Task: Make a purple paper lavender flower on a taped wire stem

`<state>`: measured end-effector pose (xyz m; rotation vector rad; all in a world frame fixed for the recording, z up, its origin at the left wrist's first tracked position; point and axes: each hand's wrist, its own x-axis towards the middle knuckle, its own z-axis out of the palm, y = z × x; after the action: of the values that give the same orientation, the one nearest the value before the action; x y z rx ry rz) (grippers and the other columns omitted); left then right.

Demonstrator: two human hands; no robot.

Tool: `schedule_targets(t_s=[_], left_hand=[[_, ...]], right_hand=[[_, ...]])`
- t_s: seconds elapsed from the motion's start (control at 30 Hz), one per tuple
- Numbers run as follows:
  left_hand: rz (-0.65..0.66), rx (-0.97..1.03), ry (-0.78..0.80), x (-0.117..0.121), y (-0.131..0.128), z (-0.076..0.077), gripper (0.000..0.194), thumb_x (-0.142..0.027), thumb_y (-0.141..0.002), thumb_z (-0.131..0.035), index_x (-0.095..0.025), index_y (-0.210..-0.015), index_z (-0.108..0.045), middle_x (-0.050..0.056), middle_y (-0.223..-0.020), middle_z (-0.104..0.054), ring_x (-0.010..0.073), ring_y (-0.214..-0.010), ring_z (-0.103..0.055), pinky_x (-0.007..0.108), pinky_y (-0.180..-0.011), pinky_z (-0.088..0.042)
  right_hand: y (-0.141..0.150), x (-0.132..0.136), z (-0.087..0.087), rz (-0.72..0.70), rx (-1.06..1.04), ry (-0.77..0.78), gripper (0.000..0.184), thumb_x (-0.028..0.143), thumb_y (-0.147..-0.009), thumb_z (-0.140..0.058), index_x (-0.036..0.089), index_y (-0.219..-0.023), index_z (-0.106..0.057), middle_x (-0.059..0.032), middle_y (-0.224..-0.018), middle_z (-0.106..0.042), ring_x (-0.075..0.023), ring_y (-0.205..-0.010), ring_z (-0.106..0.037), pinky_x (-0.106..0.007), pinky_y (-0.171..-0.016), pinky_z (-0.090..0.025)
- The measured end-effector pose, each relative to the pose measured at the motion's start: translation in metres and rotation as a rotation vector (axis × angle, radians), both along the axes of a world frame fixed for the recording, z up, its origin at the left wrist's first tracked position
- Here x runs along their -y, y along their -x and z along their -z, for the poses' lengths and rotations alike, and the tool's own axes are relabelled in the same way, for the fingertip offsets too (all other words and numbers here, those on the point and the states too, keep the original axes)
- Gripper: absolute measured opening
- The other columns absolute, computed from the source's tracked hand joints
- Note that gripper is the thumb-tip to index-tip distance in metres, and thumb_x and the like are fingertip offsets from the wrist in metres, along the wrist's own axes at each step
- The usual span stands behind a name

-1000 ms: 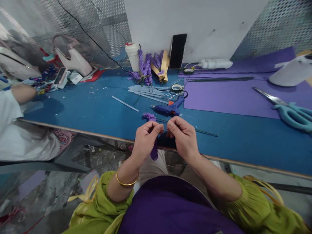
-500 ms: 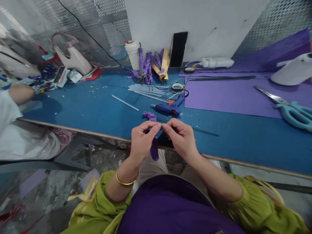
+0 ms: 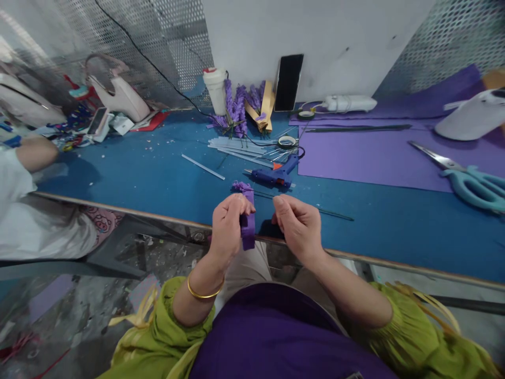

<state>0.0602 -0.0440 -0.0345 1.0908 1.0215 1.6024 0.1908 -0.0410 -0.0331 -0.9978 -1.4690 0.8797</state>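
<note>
head view: left hand (image 3: pixel 228 226) has fingers closed on purple strip (image 3: pixel 248 231), which hangs past near edge of tabletop (image 3: pixel 158 173); right hand (image 3: pixel 299 226) near it, fingers clenched, contents hidden. blue glue gun (image 3: pixel 270 177) lies beyond hands.

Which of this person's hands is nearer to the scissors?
The right hand. It is near the table's front edge, left of the scissors. The left hand is farther left, at the purple strip.
</note>
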Motion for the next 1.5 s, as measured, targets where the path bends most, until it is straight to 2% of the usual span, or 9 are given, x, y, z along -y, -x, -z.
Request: schedule_targets(t_s=[0.23, 0.3, 0.53, 0.67, 0.8, 1.03, 1.23, 1.37, 1.5], left_hand=[[-0.239, 0.135, -0.041, -0.001, 0.006, 0.010, 0.025, -0.036, -0.083, -0.066, -0.019, -0.066, -0.060, 0.000, -0.074, -0.059, 0.0140, -0.081, -0.058, 0.034, -0.094, -0.047], [-0.282, 0.153, -0.092, 0.000, 0.008, 0.014, 0.018, -0.033, -0.078, -0.072, -0.020, -0.072, -0.061, 0.000, -0.084, -0.063, 0.0145, -0.090, -0.060, 0.036, -0.098, -0.046], [-0.299, 0.060, -0.102, 0.003, 0.004, 0.016, 0.044, -0.041, -0.095, -0.050, -0.019, -0.057, -0.052, 0.003, -0.096, -0.067, 0.0160, -0.099, -0.062, 0.036, -0.098, -0.047], [-0.237, -0.331, -0.087, -0.004, 0.017, 0.010, 0.026, -0.028, -0.089, -0.061, -0.025, -0.115, -0.067, 0.006, -0.115, -0.066, 0.0181, -0.105, -0.062, 0.034, -0.096, -0.048], [-0.160, -1.045, -0.198, -0.025, 0.040, -0.003, 0.029, -0.018, -0.087, -0.059, -0.022, -0.114, -0.070, 0.009, -0.118, -0.067, 0.0259, -0.114, -0.056, 0.041, -0.103, -0.040], [0.073, -1.414, -0.207, -0.060, 0.053, -0.004, 0.017, -0.022, -0.089, -0.058, -0.017, -0.099, -0.070, 0.009, -0.105, -0.068, 0.0258, -0.103, -0.058, 0.039, -0.094, -0.043], [0.034, -1.397, -0.111, -0.044, 0.053, -0.027, 0.013, -0.025, -0.092, -0.053, -0.019, -0.094, -0.064, 0.004, -0.091, -0.069, 0.0200, -0.085, -0.060, 0.032, -0.079, -0.043], [0.039, -1.287, -0.113, -0.018, 0.042, -0.061, 0.013, -0.028, -0.091, -0.055, -0.020, -0.095, -0.065, -0.001, -0.084, -0.069, 0.0148, -0.072, -0.058, 0.028, -0.068, -0.040], [0.032, -1.191, -0.118, -0.002, 0.033, -0.079, 0.011, -0.028, -0.089, -0.057, -0.021, -0.091, -0.066, -0.003, -0.079, -0.068, 0.0123, -0.066, -0.055, 0.026, -0.063, -0.039]], right_hand=[[-0.069, -0.021, -0.016, 0.472, 0.547, -0.263, 0.011, 0.030, -0.089, -0.062, 0.020, -0.084, -0.066, -0.0073, -0.082, -0.065, -0.0210, -0.074, -0.059, -0.035, -0.070, -0.043], [-0.084, -0.023, -0.017, 0.564, 0.797, -0.321, 0.023, 0.028, -0.084, -0.066, 0.018, -0.105, -0.068, -0.0150, -0.107, -0.067, -0.0293, -0.093, -0.062, -0.041, -0.077, -0.044], [-0.032, 0.027, 0.007, 0.048, 0.825, -0.350, 0.023, 0.037, -0.094, -0.058, 0.019, -0.103, -0.069, -0.0080, -0.098, -0.069, -0.0213, -0.084, -0.062, -0.035, -0.073, -0.045], [-0.003, 0.035, 0.021, 0.091, 0.944, -0.368, 0.039, 0.048, -0.091, -0.059, 0.016, -0.111, -0.067, -0.0122, -0.104, -0.069, -0.0270, -0.090, -0.058, -0.039, -0.075, -0.040], [0.002, 0.028, 0.022, 0.127, 0.958, -0.336, 0.040, 0.051, -0.093, -0.055, 0.016, -0.108, -0.066, -0.0132, -0.105, -0.067, -0.0278, -0.091, -0.056, -0.039, -0.075, -0.037], [0.003, 0.028, 0.018, 0.129, 0.929, -0.245, 0.038, 0.053, -0.093, -0.054, 0.017, -0.101, -0.067, -0.0110, -0.102, -0.066, -0.0273, -0.093, -0.057, -0.040, -0.077, -0.035], [0.001, 0.026, 0.015, 0.079, 0.794, -0.168, 0.037, 0.048, -0.091, -0.059, 0.016, -0.109, -0.064, -0.0133, -0.109, -0.066, -0.0311, -0.103, -0.059, -0.044, -0.086, -0.040], [0.005, 0.023, 0.014, -0.138, 0.372, -0.003, 0.051, 0.036, -0.085, -0.068, 0.018, -0.129, -0.051, -0.0126, -0.121, -0.066, -0.0294, -0.111, -0.060, -0.045, -0.094, -0.045], [-0.001, 0.030, 0.006, -0.510, -0.165, 0.354, 0.031, 0.041, -0.081, -0.071, 0.019, -0.097, -0.057, -0.0027, -0.083, -0.070, -0.0192, -0.078, -0.068, -0.036, -0.078, -0.054]])
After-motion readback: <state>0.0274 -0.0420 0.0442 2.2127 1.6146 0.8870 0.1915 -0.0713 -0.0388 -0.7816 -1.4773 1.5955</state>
